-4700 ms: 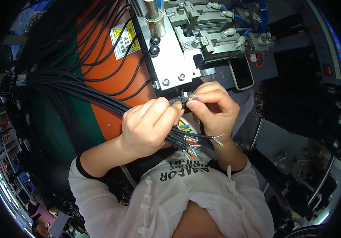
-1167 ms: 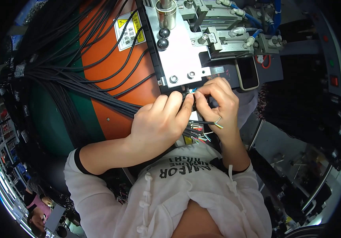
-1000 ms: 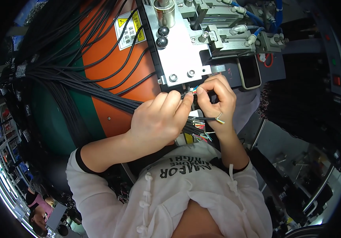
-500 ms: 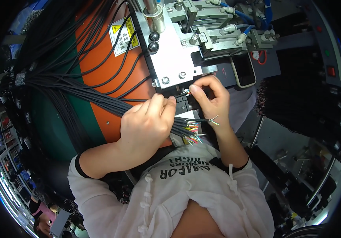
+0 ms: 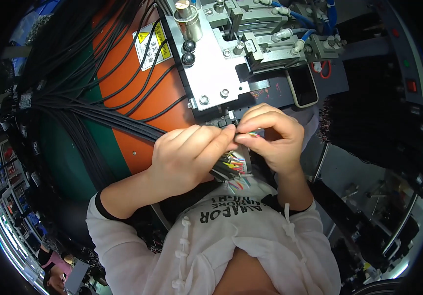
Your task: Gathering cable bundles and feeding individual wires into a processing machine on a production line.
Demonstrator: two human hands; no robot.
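My left hand [image 5: 184, 155] is closed around black cables, its thumb and forefinger pinched near one cable's end. Facing it, my right hand [image 5: 275, 137] pinches the thin coloured wires [image 5: 254, 133] that come out of that end. The fingertips of both hands almost meet. Below the left hand, a bundle of cable ends [image 5: 233, 169] fans out bare red, yellow, white and blue wires. Just beyond my fingers is a small white piece [image 5: 231, 114] in the dark fixture of the machine, under a bright metal plate [image 5: 211, 73].
Black cables [image 5: 118, 120] run in from the left across an orange and green surface [image 5: 145, 157]. Pneumatic cylinders with blue hoses [image 5: 280, 46] stand at the far right of the plate. A phone [image 5: 302, 87] lies beside them. More cables [image 5: 378, 128] hang at right.
Both hands have drawn back from the fixture toward me. The left has moved right, so the fingertips now come together at the cable's wires. The white piece in the fixture is now uncovered.
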